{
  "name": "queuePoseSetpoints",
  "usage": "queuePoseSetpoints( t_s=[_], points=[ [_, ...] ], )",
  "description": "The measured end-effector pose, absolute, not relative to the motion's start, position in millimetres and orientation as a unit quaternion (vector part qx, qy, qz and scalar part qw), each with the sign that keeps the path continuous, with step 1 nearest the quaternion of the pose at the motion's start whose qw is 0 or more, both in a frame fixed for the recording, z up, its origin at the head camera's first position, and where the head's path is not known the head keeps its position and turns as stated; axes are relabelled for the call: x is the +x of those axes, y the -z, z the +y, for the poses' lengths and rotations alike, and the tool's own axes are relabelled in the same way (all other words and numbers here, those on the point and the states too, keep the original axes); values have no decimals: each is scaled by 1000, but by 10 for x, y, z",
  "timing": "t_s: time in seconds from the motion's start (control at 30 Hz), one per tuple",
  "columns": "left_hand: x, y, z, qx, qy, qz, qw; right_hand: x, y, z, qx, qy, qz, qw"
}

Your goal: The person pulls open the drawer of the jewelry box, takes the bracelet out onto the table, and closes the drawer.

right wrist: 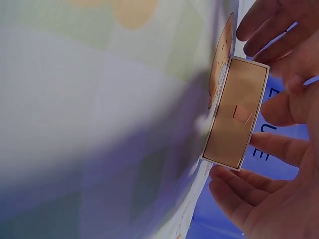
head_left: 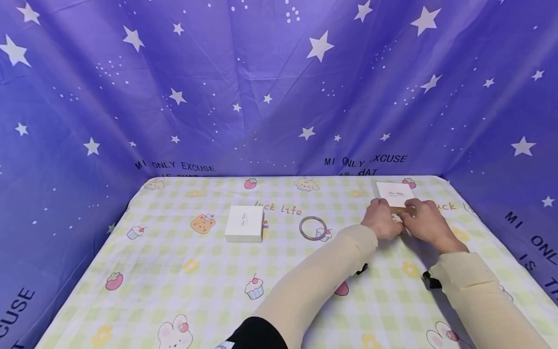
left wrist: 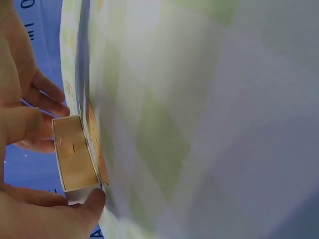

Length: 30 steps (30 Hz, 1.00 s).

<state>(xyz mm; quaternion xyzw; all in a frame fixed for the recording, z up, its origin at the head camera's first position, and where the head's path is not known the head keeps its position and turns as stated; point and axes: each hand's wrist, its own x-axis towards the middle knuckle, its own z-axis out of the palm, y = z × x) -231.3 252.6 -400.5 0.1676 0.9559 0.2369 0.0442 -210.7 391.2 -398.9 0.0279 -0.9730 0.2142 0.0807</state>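
Both hands are at a small white box (head_left: 394, 190) with printed lettering on top, near the far right of the table. Its tan front, bearing a small tab, faces the person and shows in the left wrist view. My left hand (head_left: 380, 220) grips the left end of this box, thumb low at its side. At the other end my right hand (head_left: 429, 224) holds it, with fingers at the top edge and the right side. In the right wrist view the tab (right wrist: 242, 114) is uncovered, and no finger touches it.
A grey ring-shaped bangle (head_left: 313, 228) lies left of the hands. Farther left sits a second white box (head_left: 244, 223) with a small tab on its right side. The checked tablecloth (head_left: 165, 271) covers the table; a purple star curtain (head_left: 244, 97) hangs behind.
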Motion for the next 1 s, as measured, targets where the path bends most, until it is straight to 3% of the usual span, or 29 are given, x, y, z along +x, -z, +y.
queuePoseSetpoints(
  t_s=[0.47,1.0],
  points=[
    [-2384,4063,2448,189,-304,930,81,-2102,3959,3894,8,-231,-972,30],
    [-2284,4059,2420,189,-309,929,72,-2035,3954,3880,21,-225,-973,41]
  ],
)
